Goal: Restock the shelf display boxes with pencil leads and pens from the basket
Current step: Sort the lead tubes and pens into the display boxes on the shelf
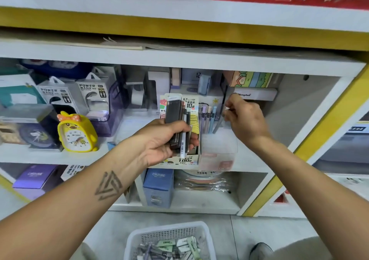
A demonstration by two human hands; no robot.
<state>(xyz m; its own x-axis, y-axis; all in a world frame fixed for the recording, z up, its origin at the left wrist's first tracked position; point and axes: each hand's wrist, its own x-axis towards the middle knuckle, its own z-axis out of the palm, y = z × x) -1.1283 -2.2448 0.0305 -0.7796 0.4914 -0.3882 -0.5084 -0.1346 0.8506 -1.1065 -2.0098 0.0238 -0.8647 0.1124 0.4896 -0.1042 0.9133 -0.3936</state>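
Restocking was judged to be partway through. A stack of dark lead packs [176, 123] was gripped in the left hand [165, 139], fingers curled round it, just in front of the lead box [186, 159] on the middle shelf [249, 159]. The right hand [244, 118] was raised beside the clear pen box [217, 147], its fingers pinched together on what seemed to be a thin clear or dark item; blur made this uncertain. A few pens [209, 118] were already stood upright in that box. Many packs were left in the basket [169, 239] on the floor, so much stock was judged still to be shelved.
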